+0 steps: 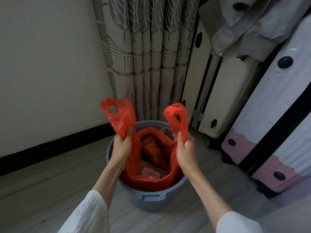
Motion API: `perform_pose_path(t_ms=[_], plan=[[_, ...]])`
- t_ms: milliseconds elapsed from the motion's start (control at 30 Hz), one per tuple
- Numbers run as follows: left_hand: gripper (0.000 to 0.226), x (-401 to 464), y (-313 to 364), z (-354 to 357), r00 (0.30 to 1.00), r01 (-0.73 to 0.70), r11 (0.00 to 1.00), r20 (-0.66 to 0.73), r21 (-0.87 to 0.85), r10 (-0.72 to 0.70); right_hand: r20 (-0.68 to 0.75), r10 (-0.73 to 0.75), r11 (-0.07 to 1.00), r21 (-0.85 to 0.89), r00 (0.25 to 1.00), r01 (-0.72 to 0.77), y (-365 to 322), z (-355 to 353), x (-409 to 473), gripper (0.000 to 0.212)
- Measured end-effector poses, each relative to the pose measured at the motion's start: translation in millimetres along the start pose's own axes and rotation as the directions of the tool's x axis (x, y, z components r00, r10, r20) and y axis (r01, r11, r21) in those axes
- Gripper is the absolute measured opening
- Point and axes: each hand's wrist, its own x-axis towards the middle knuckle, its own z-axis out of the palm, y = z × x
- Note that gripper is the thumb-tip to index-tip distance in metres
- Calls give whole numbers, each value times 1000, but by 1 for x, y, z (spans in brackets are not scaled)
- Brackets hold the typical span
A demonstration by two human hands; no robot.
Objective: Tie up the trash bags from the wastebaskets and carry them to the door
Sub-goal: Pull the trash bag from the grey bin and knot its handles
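Observation:
A red plastic trash bag (148, 178) sits inside a round grey wastebasket (148, 199) on the floor. Its mouth gapes open, with paper and wrappers visible inside. My left hand (122, 145) grips the bag's left handle loop, which sticks up above my fist. My right hand (184, 151) grips the right handle loop the same way. The two loops are held apart, one on each side of the basket.
A patterned curtain (148, 56) hangs behind the basket. A cream suitcase (217, 98) and a white-and-pink suitcase (272, 132) lean at the right, with grey cloth draped over them. A white wall with dark skirting runs along the left. The floor is pale wood.

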Motion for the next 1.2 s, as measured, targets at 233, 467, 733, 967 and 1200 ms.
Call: perform_pose_path(t_ms=[233, 467, 733, 967, 1200], plan=[[29, 7, 9, -8, 991, -21, 976, -131, -215, -7, -43, 350, 853, 428, 936, -299, 10, -8, 23, 51], [36, 9, 6, -19, 996, 43, 978, -70, -205, -58, 94, 512, 558, 719, 854, -414, -10, -16, 21, 37], [19, -2, 13, -6, 969, 76, 995, 239, -68, -58, 207, 484, 600, 628, 850, -495, -17, -5, 15, 23], [23, -19, 18, -13, 944, -165, 986, 292, 18, 153, 282, 473, 802, 255, 835, -541, -16, -3, -3, 28], [26, -24, 28, -13, 917, -191, 977, 372, 95, 143, 418, 442, 894, -142, 793, -424, -28, 3, -10, 19]])
